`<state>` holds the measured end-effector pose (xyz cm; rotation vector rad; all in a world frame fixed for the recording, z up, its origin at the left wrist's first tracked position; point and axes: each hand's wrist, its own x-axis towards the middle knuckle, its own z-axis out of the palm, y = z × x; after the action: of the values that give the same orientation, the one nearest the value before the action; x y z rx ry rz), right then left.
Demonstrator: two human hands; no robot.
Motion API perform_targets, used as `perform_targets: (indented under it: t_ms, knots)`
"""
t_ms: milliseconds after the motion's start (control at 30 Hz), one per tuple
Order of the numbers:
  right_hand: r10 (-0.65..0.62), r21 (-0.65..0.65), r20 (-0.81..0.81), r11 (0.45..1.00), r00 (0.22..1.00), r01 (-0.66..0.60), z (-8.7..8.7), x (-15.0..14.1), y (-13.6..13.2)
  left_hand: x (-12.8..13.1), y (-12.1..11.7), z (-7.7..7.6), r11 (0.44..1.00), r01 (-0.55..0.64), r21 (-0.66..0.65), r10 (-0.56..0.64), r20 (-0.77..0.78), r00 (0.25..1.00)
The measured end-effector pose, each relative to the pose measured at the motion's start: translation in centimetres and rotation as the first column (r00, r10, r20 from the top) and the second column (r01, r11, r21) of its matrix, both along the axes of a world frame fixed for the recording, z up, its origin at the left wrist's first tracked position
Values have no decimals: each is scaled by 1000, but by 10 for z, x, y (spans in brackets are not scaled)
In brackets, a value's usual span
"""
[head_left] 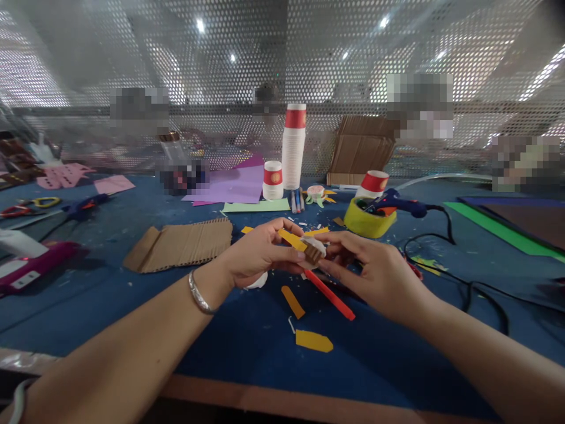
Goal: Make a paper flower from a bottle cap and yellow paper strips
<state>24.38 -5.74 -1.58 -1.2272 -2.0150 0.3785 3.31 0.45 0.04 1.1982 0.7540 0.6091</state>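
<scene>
Between my two hands, above the middle of the table, is a small cardboard piece (314,253) with a yellow paper strip (292,239) and something white on it. My left hand (269,250) pinches the piece and strip between thumb and fingers. From the other side, the closed fingers of my right hand (368,259) grip its right edge. Below them lie a red marker (331,295), an orange-yellow paper strip (293,302) and a pointed yellow paper piece (314,340). A white round piece (258,281) is partly hidden behind my left hand.
A corrugated cardboard sheet (185,244) lies left. Paper cups (293,150) are stacked at the back, near purple paper (233,184). A blue glue gun (404,204) rests by a yellow tape roll (369,219), its black cable (445,274) trailing right. A magenta glue gun (39,265) is far left.
</scene>
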Motion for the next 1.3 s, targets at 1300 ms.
perform_targets:
  t_ms: [1300]
  knots:
    - [258, -46, 396, 964, 881, -262, -8, -83, 29, -23, 30, 4, 941, -331, -74, 338, 243, 909]
